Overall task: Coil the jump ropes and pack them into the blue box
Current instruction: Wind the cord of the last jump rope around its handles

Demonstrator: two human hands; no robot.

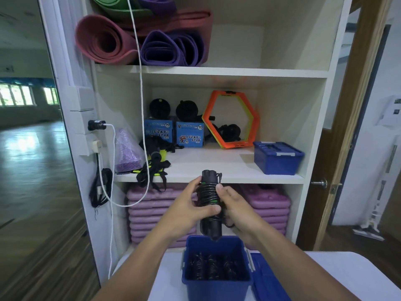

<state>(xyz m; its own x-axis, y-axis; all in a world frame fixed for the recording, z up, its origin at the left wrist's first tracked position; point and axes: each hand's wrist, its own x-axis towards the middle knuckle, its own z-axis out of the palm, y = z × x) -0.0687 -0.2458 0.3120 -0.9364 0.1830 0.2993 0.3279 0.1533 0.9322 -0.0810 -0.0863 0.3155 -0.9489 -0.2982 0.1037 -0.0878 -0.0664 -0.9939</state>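
- Gripping one jump rope [210, 200] in both hands, its handles together and upright, cord wound round them, just above the open blue box [217, 290].
- Wrapping the left hand [191, 205] round the middle of the bundle, thumb lying across the front of the coils.
- Curling the right hand [236, 209] round the other side, thumb pressing on the upper turns; a short loop of cord hanging loose by the palm, so probably tucking in the end.
- Sitting in the box: several coiled ropes [208, 268], covering the bottom; count too dark to tell.
- Lying just beside the box on the white table [336, 270]: a blue lid [267, 279].
- Looking well along: this bundle nearly ready for dropping in.
- Possibly waiting on the shelf: a black tangle [154, 161]; ropes or straps, hard to tell.
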